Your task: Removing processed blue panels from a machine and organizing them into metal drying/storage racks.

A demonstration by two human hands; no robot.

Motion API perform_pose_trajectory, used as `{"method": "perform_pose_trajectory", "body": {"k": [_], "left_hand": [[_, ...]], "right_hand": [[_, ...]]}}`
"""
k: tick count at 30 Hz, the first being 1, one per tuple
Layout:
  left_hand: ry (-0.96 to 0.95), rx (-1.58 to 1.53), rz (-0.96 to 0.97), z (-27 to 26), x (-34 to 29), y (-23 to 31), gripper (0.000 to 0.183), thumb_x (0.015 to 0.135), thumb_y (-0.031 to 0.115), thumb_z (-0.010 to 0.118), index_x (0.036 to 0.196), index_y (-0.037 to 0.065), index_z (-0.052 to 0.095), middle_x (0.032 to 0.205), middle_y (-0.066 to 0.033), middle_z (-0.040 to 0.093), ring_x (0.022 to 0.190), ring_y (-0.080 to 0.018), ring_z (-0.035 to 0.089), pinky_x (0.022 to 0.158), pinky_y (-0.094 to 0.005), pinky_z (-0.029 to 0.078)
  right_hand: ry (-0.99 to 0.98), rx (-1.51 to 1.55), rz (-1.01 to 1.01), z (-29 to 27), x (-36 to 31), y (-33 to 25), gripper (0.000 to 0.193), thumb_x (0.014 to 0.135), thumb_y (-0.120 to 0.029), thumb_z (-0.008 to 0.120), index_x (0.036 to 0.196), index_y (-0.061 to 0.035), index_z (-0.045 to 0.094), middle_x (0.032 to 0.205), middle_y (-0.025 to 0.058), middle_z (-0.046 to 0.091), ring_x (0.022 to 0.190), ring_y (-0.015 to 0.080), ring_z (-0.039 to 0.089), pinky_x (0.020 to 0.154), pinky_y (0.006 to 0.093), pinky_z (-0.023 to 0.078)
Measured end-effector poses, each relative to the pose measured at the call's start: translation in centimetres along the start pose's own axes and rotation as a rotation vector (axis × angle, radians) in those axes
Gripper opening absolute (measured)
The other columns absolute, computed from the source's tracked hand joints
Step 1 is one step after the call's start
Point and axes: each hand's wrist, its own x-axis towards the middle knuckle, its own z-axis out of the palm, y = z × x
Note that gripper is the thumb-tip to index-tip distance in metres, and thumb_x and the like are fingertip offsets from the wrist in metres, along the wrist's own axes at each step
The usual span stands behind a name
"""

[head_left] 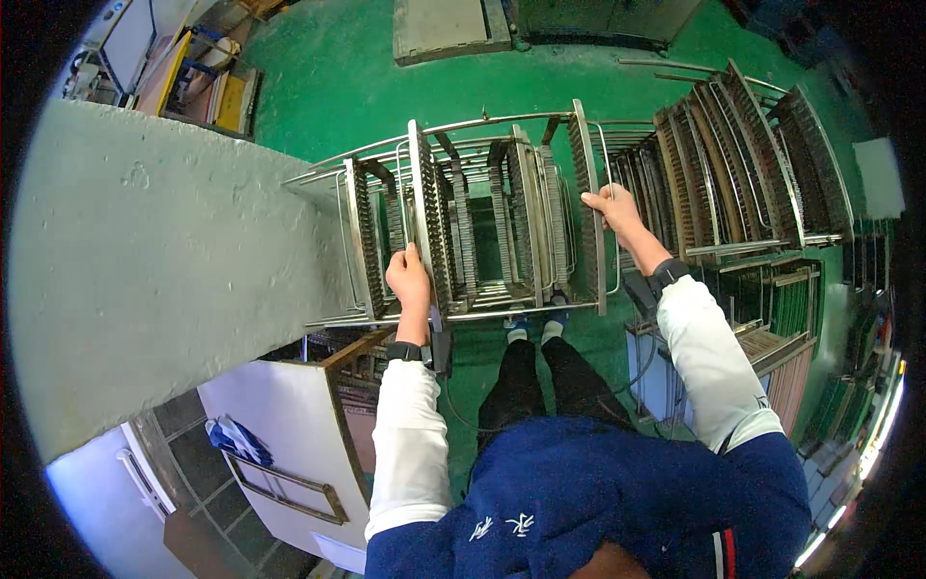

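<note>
A steel rack with toothed, slotted side plates lies across metal rails in front of me. My left hand is closed around the wire handle at the rack's left side plate. At its right side plate, my right hand grips the other wire handle, thumb pointing left. Between my hands stand more comb-like plates, their slots showing no boards. Another slotted plate is left of my left hand, beside the wall.
Several similar racks crowd together on the right. A pale concrete wall borders the left side. Below it stands a white cabinet with a cloth on it. Stacked panels stand at lower right, over a green floor.
</note>
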Motion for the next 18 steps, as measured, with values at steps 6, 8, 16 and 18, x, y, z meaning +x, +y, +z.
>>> {"method": "perform_pose_trajectory", "body": {"k": [6,8,16,18], "left_hand": [[0.005,0.036,0.006,0.2,0.2,-0.1,0.035,0.09,0.024,0.058,0.069,-0.004,0.057,0.056,-0.0082,0.049,0.053,-0.0146,0.04,0.053,-0.0339,0.038],[-0.022,0.011,-0.016,0.0,0.2,0.0,0.036,0.09,0.024,0.058,0.068,-0.004,0.056,0.055,-0.0064,0.048,0.053,-0.0131,0.039,0.052,-0.0329,0.037],[-0.07,-0.145,-0.082,-1.3,-0.3,1.9,0.034,0.09,0.024,0.058,0.067,0.0,0.055,0.057,0.0022,0.045,0.054,-0.0071,0.035,0.049,-0.0277,0.033],[-0.093,-0.201,-0.129,-1.6,-0.9,4.2,0.033,0.091,0.024,0.058,0.067,0.001,0.055,0.057,0.0033,0.045,0.054,-0.0062,0.034,0.048,-0.0269,0.032]], "right_hand": [[0.012,0.012,-0.035,0.1,0.8,0.5,0.036,0.076,-0.027,0.075,0.07,-0.0131,0.042,0.059,-0.0033,0.043,0.046,0.0084,0.042,0.042,0.0241,0.036],[-0.003,0.021,-0.03,0.1,0.8,0.4,0.036,0.076,-0.027,0.075,0.07,-0.0131,0.042,0.059,-0.0035,0.043,0.047,0.0082,0.042,0.042,0.0238,0.035],[0.091,0.05,-0.1,-1.5,-2.3,-3.8,0.034,0.073,-0.025,0.076,0.068,-0.011,0.046,0.058,-0.0035,0.044,0.049,0.0069,0.039,0.042,0.0243,0.031],[0.115,0.021,-0.127,-2.7,-2.8,-4.7,0.033,0.073,-0.025,0.076,0.068,-0.0113,0.046,0.058,-0.0044,0.043,0.049,0.0061,0.038,0.042,0.0234,0.03]]}}
